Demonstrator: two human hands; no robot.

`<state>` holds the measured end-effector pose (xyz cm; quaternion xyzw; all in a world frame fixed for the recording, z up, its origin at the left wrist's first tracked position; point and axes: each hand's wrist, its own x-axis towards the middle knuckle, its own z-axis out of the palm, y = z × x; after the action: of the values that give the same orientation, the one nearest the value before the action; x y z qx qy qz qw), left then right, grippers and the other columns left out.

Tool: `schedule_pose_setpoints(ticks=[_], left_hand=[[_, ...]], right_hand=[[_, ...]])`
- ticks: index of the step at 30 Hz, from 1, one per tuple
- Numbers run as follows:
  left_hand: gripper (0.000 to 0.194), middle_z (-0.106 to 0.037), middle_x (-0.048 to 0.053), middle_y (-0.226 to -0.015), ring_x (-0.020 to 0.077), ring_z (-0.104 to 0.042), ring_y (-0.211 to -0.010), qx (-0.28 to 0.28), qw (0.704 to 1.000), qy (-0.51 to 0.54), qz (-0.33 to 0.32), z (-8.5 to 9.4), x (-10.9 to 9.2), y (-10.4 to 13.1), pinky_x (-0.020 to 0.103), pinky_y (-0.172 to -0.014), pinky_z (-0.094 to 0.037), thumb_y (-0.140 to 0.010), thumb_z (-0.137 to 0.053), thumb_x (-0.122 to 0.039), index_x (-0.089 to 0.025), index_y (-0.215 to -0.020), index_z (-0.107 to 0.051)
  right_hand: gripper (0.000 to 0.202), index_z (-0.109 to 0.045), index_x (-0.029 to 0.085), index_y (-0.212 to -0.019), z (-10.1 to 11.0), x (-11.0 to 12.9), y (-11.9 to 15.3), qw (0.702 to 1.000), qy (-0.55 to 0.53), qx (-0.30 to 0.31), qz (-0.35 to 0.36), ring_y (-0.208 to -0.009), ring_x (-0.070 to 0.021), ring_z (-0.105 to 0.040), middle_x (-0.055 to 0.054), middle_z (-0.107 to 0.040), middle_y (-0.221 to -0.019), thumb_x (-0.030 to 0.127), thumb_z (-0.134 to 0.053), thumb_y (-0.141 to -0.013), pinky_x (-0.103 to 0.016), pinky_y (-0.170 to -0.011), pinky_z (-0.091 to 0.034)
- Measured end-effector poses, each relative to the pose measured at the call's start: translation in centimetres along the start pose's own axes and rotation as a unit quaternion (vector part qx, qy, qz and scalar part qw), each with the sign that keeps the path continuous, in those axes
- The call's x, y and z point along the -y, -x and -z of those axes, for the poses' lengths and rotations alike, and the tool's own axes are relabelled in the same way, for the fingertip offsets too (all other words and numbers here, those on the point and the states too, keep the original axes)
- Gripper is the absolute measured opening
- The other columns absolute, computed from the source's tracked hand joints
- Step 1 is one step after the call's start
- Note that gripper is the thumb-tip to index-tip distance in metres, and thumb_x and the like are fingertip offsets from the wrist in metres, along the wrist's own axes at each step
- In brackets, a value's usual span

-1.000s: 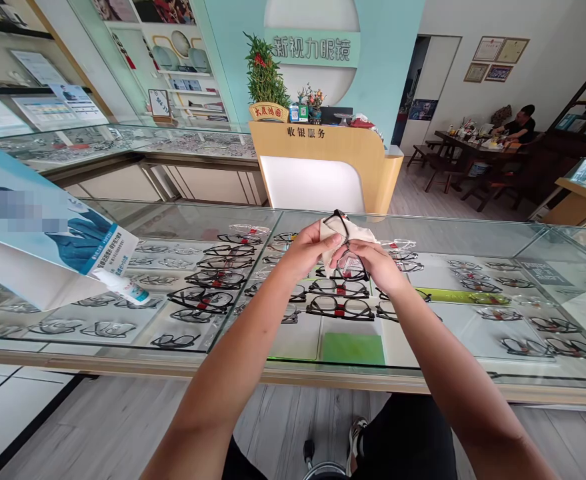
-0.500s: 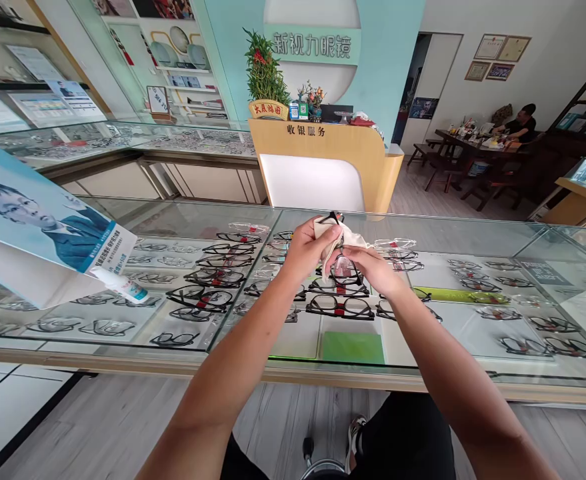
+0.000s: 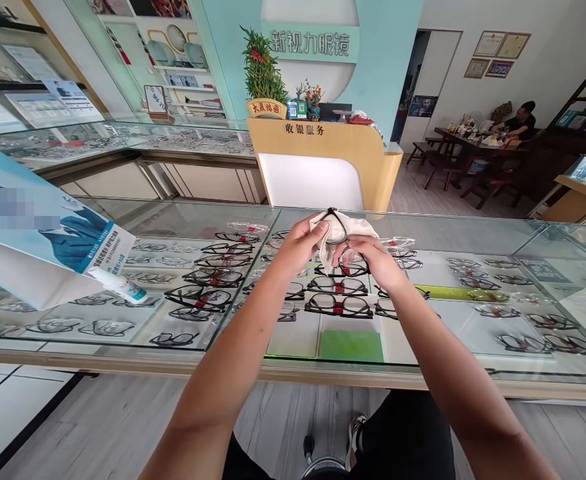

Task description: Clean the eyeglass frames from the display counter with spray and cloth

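Above the far part of the glass counter, my two hands hold a pair of dark-framed eyeglasses (image 3: 343, 229) and a cream cleaning cloth (image 3: 360, 226). My left hand (image 3: 305, 248) is closed on the cloth, its thumb pressing near one end of the frame. My right hand (image 3: 375, 260) is closed around the other side of the eyeglasses, with the fingers bent under the cloth. The cloth spreads behind the frame and hangs down between the hands. My fingers and the cloth hide parts of the frame.
Beneath my hands, the glass display counter (image 3: 293, 370) holds rows of eyeglasses and a green panel (image 3: 351, 346). On its left stand a folded advertising card (image 3: 47, 280) and a white bottle (image 3: 117, 285). A reception desk (image 3: 323, 143) stands beyond; a person (image 3: 521, 125) sits at a far table.
The eyeglasses have turned so that more of the rim shows. The cloth now spreads wider behind them, and my hands have shifted slightly apart.
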<state>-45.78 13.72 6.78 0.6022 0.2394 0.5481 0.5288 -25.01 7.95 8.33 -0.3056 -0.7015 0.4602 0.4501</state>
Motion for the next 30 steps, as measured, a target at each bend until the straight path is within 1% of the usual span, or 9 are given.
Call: schedule_pose_setpoints(ticks=[2,5,7,10,15,20,23,27,30], left_hand=[[0.064,-0.074,0.004,-0.088,0.0196,-0.068,-0.074,0.048,0.998,0.008,0.029,0.2,-0.4,0.2,0.03,-0.061,-0.055,-0.082,-0.102,-0.071,-0.019,-0.112,-0.081],[0.066,-0.079,0.004,-0.099,0.0187,-0.073,-0.079,0.064,0.997,0.018,0.029,-0.1,-1.0,0.5,0.029,-0.067,-0.059,-0.076,-0.11,-0.058,-0.02,-0.12,-0.078],[0.067,-0.079,0.002,-0.094,0.0158,-0.071,-0.068,0.068,0.997,0.02,0.029,-0.5,-1.3,0.7,0.029,-0.065,-0.059,-0.076,-0.11,-0.055,-0.021,-0.122,-0.075],[0.069,-0.072,-0.004,-0.076,0.0137,-0.061,-0.047,0.068,0.997,0.018,0.034,-1.3,-1.5,1.0,0.029,-0.05,-0.051,-0.079,-0.109,-0.057,-0.023,-0.127,-0.072],[0.066,-0.067,-0.005,-0.07,0.0111,-0.051,-0.039,-0.004,1.0,0.006,0.003,-2.2,-1.2,1.3,0.028,-0.039,-0.039,-0.079,-0.103,-0.074,-0.023,-0.107,-0.074],[0.068,-0.061,-0.002,-0.067,0.0117,-0.054,-0.056,-0.082,0.994,-0.039,-0.061,-1.8,-0.6,0.8,0.026,-0.051,-0.042,-0.088,-0.09,-0.086,-0.02,-0.084,-0.073],[0.068,-0.066,0.001,-0.072,0.0158,-0.061,-0.066,-0.023,0.999,-0.021,-0.04,-0.7,-0.6,0.4,0.028,-0.059,-0.049,-0.088,-0.09,-0.085,-0.019,-0.087,-0.077],[0.065,-0.078,0.007,-0.093,0.0204,-0.07,-0.075,0.07,0.997,0.04,0.015,0.1,-1.0,0.3,0.034,-0.068,-0.058,-0.085,-0.1,-0.07,-0.016,-0.118,-0.084],[0.072,-0.078,0.004,-0.098,0.0183,-0.069,-0.067,0.106,0.992,0.07,0.027,-0.2,-1.1,0.5,0.037,-0.067,-0.06,-0.084,-0.104,-0.057,-0.019,-0.14,-0.078]], right_hand=[[0.041,-0.083,0.025,-0.08,0.1,0.1,0.0,1.0,-0.006,-0.003,-0.005,-0.084,-0.0255,-0.062,-0.005,-0.079,-0.088,0.05,-0.06,-0.105,-0.041,-0.094,-0.056],[0.041,-0.082,0.025,-0.081,0.0,-0.2,0.0,1.0,-0.024,-0.007,-0.005,-0.086,-0.0258,-0.064,-0.005,-0.077,-0.085,0.051,-0.061,-0.104,-0.039,-0.093,-0.056],[0.041,-0.082,0.025,-0.08,-0.2,-0.6,-0.1,1.0,-0.031,-0.003,0.002,-0.087,-0.0261,-0.064,-0.005,-0.077,-0.087,0.05,-0.061,-0.105,-0.04,-0.093,-0.055],[0.039,-0.082,0.025,-0.083,-0.6,-1.3,-0.3,0.999,-0.049,0.015,0.009,-0.087,-0.026,-0.065,-0.005,-0.079,-0.09,0.049,-0.061,-0.106,-0.04,-0.097,-0.055],[0.04,-0.085,0.025,-0.087,-1.4,-1.7,-0.3,0.997,-0.067,0.043,0.009,-0.099,-0.0273,-0.069,-0.004,-0.081,-0.096,0.049,-0.06,-0.108,-0.039,-0.1,-0.053],[0.044,-0.086,0.025,-0.084,-1.4,-1.4,-0.1,0.998,-0.041,0.041,-0.006,-0.085,-0.0232,-0.06,-0.004,-0.08,-0.094,0.048,-0.056,-0.107,-0.038,-0.093,-0.049],[0.042,-0.086,0.024,-0.084,-0.8,-1.0,-0.1,0.999,-0.034,0.034,0.003,-0.086,-0.0241,-0.061,-0.005,-0.079,-0.09,0.046,-0.057,-0.105,-0.039,-0.092,-0.05],[0.04,-0.085,0.024,-0.081,0.0,-0.6,-0.1,1.0,-0.02,0.009,0.015,-0.087,-0.0256,-0.061,-0.005,-0.078,-0.086,0.044,-0.059,-0.104,-0.04,-0.092,-0.051],[0.037,-0.084,0.024,-0.082,0.2,-0.8,-0.1,1.0,-0.02,-0.002,0.01,-0.087,-0.0258,-0.062,-0.005,-0.078,-0.087,0.044,-0.06,-0.103,-0.04,-0.093,-0.052]])
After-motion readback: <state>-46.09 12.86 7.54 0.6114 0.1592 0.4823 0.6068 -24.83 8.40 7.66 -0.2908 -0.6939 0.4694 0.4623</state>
